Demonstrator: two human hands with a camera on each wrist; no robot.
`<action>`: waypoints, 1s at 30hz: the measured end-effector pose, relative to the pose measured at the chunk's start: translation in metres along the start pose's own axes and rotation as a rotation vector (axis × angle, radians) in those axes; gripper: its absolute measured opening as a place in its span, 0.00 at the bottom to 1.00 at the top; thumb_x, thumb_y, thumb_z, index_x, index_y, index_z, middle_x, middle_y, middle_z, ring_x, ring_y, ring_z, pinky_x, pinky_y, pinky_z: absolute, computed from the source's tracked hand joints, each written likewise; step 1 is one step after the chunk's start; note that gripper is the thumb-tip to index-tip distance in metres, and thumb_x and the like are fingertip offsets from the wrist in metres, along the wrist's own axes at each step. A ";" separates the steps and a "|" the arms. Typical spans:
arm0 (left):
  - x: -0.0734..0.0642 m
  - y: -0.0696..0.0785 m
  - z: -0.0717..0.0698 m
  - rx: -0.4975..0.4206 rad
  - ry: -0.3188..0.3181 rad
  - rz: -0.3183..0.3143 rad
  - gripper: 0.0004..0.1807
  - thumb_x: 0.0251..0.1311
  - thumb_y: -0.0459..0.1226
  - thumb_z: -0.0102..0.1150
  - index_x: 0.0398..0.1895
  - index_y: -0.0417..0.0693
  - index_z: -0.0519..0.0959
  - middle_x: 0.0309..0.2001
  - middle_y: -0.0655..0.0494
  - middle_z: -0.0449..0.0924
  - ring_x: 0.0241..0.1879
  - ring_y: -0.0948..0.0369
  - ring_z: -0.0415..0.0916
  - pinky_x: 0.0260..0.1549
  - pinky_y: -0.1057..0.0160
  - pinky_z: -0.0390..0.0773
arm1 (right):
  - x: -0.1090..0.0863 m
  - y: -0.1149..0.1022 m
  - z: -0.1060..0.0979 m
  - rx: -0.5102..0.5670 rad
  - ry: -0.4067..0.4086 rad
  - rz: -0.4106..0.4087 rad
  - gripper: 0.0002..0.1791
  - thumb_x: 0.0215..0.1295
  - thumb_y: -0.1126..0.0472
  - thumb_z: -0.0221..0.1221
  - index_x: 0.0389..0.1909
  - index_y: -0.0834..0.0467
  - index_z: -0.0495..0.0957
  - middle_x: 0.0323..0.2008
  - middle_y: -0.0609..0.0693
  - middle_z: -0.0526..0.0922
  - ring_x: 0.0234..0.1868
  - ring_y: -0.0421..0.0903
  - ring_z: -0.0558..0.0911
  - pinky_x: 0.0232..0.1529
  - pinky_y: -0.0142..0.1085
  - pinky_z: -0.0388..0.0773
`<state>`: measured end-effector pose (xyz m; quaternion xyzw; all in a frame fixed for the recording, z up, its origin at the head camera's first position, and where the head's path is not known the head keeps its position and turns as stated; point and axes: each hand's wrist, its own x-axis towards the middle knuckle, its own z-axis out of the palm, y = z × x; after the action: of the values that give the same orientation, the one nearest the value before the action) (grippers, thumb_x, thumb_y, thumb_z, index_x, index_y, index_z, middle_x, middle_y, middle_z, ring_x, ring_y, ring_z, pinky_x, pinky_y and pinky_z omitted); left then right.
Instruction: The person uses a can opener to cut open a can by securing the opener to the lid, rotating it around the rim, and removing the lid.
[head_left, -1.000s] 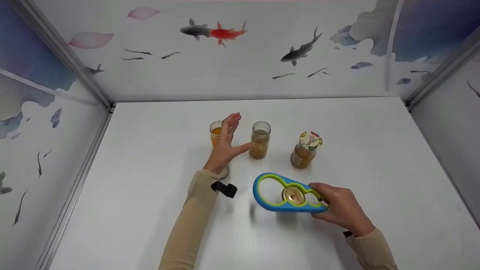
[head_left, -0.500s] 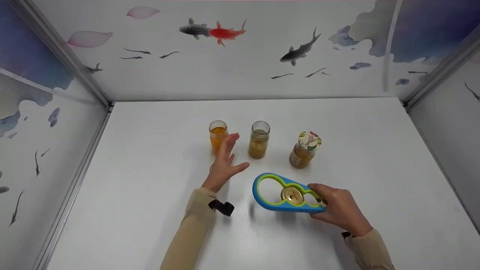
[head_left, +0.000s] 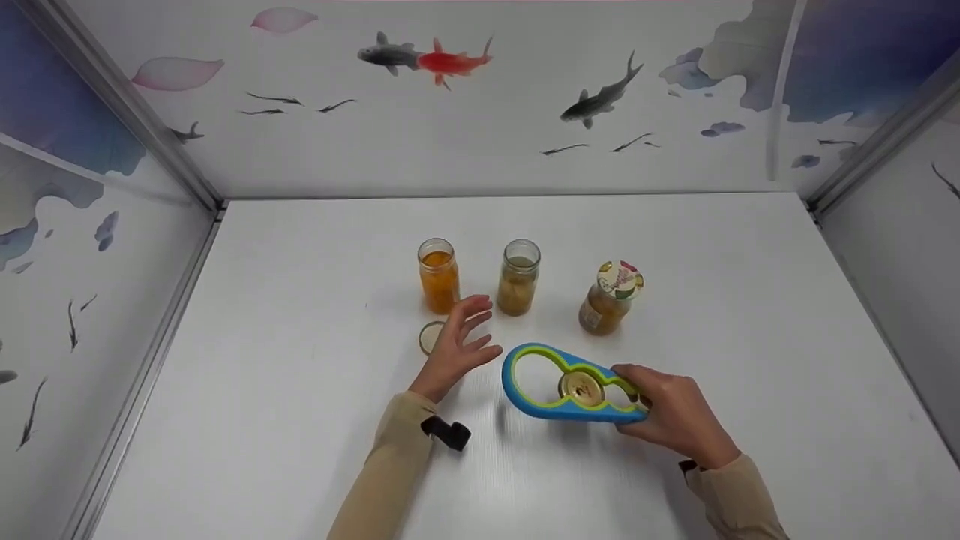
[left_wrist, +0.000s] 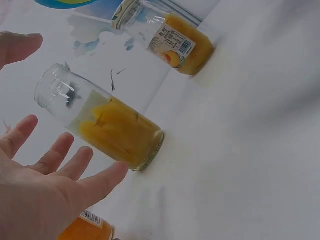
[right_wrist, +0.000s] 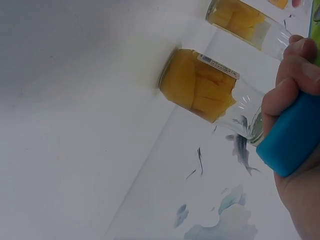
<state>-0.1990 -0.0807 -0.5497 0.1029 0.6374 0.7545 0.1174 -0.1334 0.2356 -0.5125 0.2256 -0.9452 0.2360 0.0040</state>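
My right hand (head_left: 679, 416) grips the end of a blue and green jar opener (head_left: 525, 401), held over the table. A gold jar lid (head_left: 581, 388) shows within the opener's middle hole. My left hand (head_left: 454, 349), fingers spread and holding nothing, is over the table beside a second lid (head_left: 430, 337), which it partly covers. Beyond it stand two uncapped glass jars: an orange-filled jar (head_left: 439, 281) and a jar of yellow fruit pieces (head_left: 517, 285), seen large in the left wrist view. A third jar (head_left: 602, 311), with a patterned lid (head_left: 620, 280), stands behind the opener.
The white table (head_left: 285, 375) runs back to a wall (head_left: 495, 165) printed with fish. Side panels (head_left: 56, 300) close it in at left and right. A black strap (head_left: 446, 433) circles the left wrist.
My left hand has drawn back from the two uncapped jars toward me, uncovering the orange-filled jar and part of the lid on the table. The right hand with the jar opener has barely moved.
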 end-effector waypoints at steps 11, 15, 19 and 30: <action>-0.002 -0.008 0.012 -0.004 -0.123 -0.013 0.32 0.59 0.27 0.63 0.65 0.39 0.63 0.64 0.38 0.63 0.62 0.44 0.65 0.57 0.55 0.71 | 0.002 -0.002 0.002 0.020 -0.004 -0.004 0.35 0.37 0.59 0.78 0.52 0.60 0.79 0.40 0.48 0.84 0.27 0.38 0.74 0.29 0.32 0.77; -0.003 -0.010 0.019 0.063 -0.204 -0.066 0.27 0.60 0.28 0.61 0.63 0.45 0.68 0.59 0.49 0.70 0.57 0.53 0.71 0.55 0.56 0.74 | 0.002 -0.003 0.002 0.025 -0.007 -0.014 0.35 0.37 0.61 0.78 0.52 0.59 0.78 0.41 0.49 0.84 0.27 0.38 0.73 0.27 0.31 0.76; -0.006 -0.012 0.026 0.072 -0.275 -0.067 0.23 0.63 0.29 0.59 0.61 0.46 0.69 0.58 0.52 0.73 0.55 0.54 0.74 0.54 0.55 0.74 | 0.003 -0.004 0.002 0.038 -0.015 -0.016 0.35 0.38 0.62 0.78 0.53 0.59 0.78 0.41 0.50 0.84 0.28 0.38 0.74 0.27 0.32 0.76; -0.017 -0.006 0.043 -0.007 -0.322 -0.092 0.21 0.66 0.36 0.57 0.60 0.41 0.69 0.54 0.50 0.75 0.54 0.51 0.75 0.53 0.56 0.75 | 0.008 -0.008 0.010 0.036 -0.042 -0.033 0.36 0.38 0.59 0.78 0.53 0.59 0.77 0.42 0.49 0.84 0.28 0.38 0.74 0.28 0.31 0.76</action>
<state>-0.1692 -0.0445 -0.5489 0.1929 0.6119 0.7241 0.2529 -0.1359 0.2219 -0.5170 0.2460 -0.9369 0.2479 -0.0160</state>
